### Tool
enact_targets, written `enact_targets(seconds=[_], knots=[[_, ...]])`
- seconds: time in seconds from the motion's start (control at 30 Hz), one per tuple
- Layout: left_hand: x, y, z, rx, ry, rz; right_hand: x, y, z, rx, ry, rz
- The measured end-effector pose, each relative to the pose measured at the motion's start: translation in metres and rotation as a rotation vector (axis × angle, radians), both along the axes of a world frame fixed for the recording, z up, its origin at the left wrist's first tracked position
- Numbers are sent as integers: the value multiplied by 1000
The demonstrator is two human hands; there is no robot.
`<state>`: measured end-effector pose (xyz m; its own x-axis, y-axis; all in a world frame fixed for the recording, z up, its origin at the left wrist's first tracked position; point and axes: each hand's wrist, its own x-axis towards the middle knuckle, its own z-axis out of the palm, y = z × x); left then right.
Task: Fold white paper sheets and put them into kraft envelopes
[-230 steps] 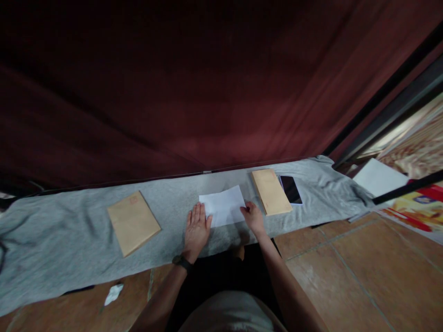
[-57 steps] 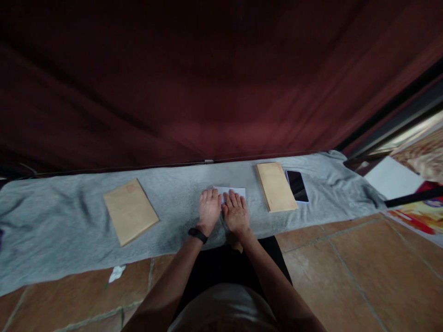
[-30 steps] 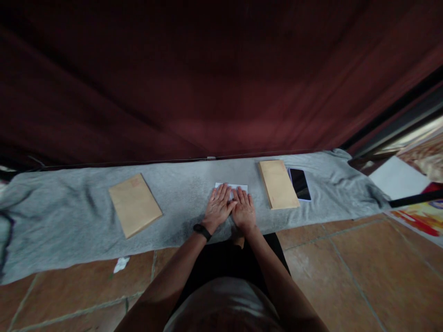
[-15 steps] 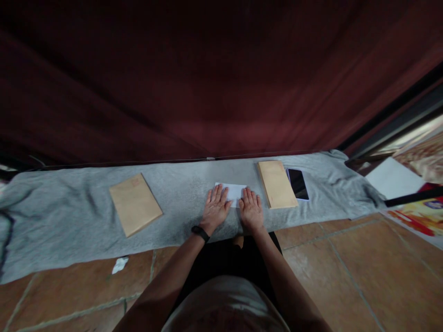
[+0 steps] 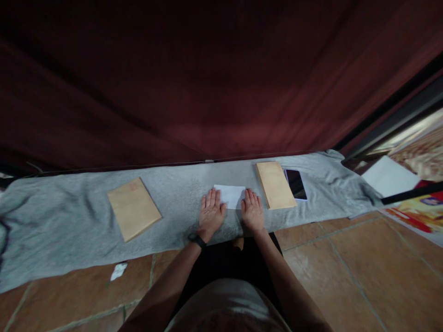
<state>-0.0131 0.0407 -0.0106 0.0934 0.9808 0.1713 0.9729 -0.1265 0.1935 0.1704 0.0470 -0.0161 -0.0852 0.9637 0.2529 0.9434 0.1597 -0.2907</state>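
A white sheet of paper (image 5: 232, 197), apparently folded, lies flat on a grey cloth (image 5: 183, 203) in front of me. My left hand (image 5: 211, 212) rests palm down at the paper's left edge, its fingers stretched out and the thumb on the paper. Along the right edge lies my right hand (image 5: 252, 211), also flat with straight fingers. Neither hand grips anything. Just right of it is a stack of brown envelopes (image 5: 276, 185). Farther left, more brown envelopes (image 5: 134, 208) lie at a slant, with a small reddish mark near the top corner.
A phone (image 5: 296, 184) with a dark screen lies beside the right-hand stack. Behind the cloth hangs a dark red curtain (image 5: 214, 92). Crumpled white tissue (image 5: 118, 271) lies on the tiled floor (image 5: 321, 267). A white sheet (image 5: 391, 177) and a colourful printed package (image 5: 420, 214) are at the far right.
My left hand has slid left, off most of the paper, and more of the white surface shows. My right hand has shifted slightly toward the right edge. The view has moved a little.
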Motion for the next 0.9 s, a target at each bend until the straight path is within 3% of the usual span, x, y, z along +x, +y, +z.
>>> enact_targets(seconds=[0.23,0.37,0.9], knots=[[-2,0,2,-42,20,-21,-37,5,15,-89,79,244],[-3,0,2,-59,33,-26,-54,5,17,-122,60,306],[-1,0,0,-19,16,-7,-22,6,1,-90,25,131]])
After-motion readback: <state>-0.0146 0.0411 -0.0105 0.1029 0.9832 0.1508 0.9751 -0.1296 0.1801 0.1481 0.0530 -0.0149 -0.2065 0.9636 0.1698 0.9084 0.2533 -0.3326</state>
